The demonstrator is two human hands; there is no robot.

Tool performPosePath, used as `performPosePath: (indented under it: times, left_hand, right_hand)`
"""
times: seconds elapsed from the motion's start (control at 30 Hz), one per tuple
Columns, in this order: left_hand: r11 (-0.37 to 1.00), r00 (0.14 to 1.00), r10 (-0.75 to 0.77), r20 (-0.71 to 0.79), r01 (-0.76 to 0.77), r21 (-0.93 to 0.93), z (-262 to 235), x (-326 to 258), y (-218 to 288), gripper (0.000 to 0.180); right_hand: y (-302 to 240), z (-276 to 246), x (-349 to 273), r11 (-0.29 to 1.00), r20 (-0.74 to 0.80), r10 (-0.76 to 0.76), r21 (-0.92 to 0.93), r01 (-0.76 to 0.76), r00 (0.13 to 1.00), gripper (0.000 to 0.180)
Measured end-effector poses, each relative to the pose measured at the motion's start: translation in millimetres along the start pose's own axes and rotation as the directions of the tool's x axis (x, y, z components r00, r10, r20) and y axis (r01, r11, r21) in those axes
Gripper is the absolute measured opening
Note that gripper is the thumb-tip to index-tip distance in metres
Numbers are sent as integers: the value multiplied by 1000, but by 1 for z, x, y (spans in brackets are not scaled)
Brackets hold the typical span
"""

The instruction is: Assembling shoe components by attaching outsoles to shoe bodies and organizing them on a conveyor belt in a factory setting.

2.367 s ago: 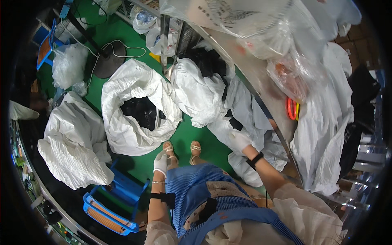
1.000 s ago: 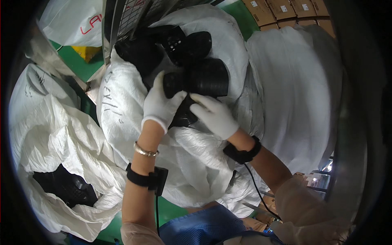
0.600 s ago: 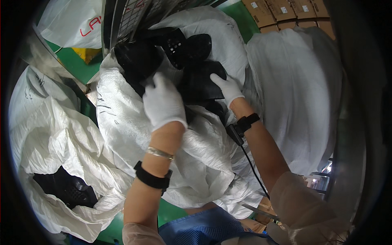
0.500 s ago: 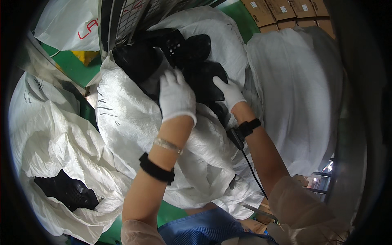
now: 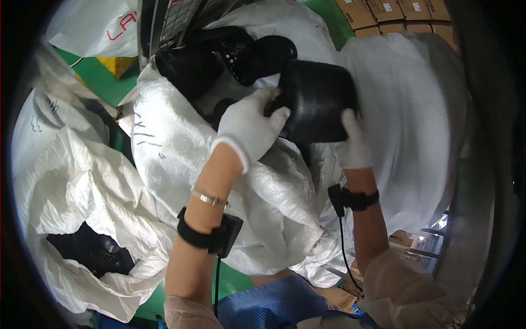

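Observation:
Both my gloved hands grip one rounded black plastic part (image 5: pixel 316 98) just above the mouth of a big white woven sack (image 5: pixel 181 153). My left hand (image 5: pixel 249 129) holds its left edge, and my right hand (image 5: pixel 353 142) clasps its right side from below. More black plastic parts (image 5: pixel 219 57) lie piled in the sack's opening behind it. Each wrist wears a black band with a cable.
A second white sack (image 5: pixel 82 219) at the lower left holds black parts (image 5: pixel 90 255). Another full white sack (image 5: pixel 416 109) stands at the right. Brown cartons (image 5: pixel 400 13) line the top right, a metal rack (image 5: pixel 170 16) stands at the top, and green floor (image 5: pixel 93 79) shows between.
I bent down from standing over the sacks. Both hands reached into the pile, closed on one black part, and have lifted it up and toward the right.

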State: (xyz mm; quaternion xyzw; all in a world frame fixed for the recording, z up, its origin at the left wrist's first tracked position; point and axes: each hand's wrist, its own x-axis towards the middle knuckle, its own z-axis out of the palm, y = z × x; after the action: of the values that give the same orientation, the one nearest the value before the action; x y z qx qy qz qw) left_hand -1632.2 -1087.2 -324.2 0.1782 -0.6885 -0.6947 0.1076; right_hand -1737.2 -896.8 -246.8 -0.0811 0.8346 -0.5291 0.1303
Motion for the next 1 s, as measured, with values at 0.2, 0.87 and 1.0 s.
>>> performPosePath:
  times: [0.2,0.87,1.0]
  left_hand:
    - [745,951,-141,275,285,-603,-77,-119,62,74]
    - [590,590,-800,-110,807,40,-18,-413,-213,97]
    - [497,498,-858,-124,867,39,-8,-399,-240,90]
  right_hand:
    - [-39,-21,-81,721,481,-42,-593,360,876,38]
    - [316,178,-327,432,438,892,-758,-489,110,27]
    - [318,187,-331,427,350,904,-698,-575,246,32]
